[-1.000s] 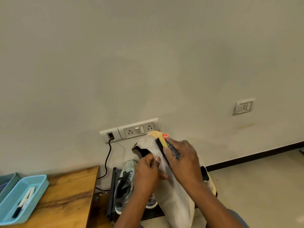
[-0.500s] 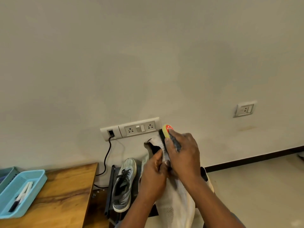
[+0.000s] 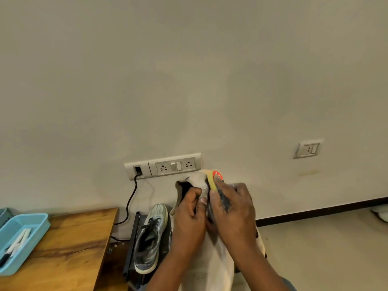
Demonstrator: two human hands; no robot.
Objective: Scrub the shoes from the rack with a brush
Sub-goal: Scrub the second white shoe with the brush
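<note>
White knit, that's the shoe (image 3: 212,267) I've got up in front of me, held lengthwise away from my body, its long axis running from my lap up toward the wall, with the dark opening at the far end just past my left fingertips. My left hand (image 3: 190,215) grips the upper near that opening, fingers curled into the fabric, thumb pressing across it. My right hand (image 3: 232,213) is wrapped round the brush (image 3: 214,181), fingers curled tight over its back; the yellow end with a red sticker pokes out beyond my index finger, and the brush lies against the shoe's far end, right beside my left thumb. Whether the bristles bite in I can't tell, my own knuckles hide them. Down below my left wrist sits a grey laced sneaker (image 3: 150,240) on the black rack (image 3: 131,246), toe toward the wall. Further left of my left hand there's a wooden table (image 3: 69,248) carrying a light blue tray (image 3: 39,225) with markers (image 3: 16,244) in it. Beyond my fingertips, a socket strip (image 3: 163,165) on the cream wall (image 3: 189,70), a black cable (image 3: 131,198) dropping from it; another socket (image 3: 307,148) off to the right of my right hand. Pale floor (image 3: 325,248) to the right, dark skirting (image 3: 321,211) along the wall's foot.
</note>
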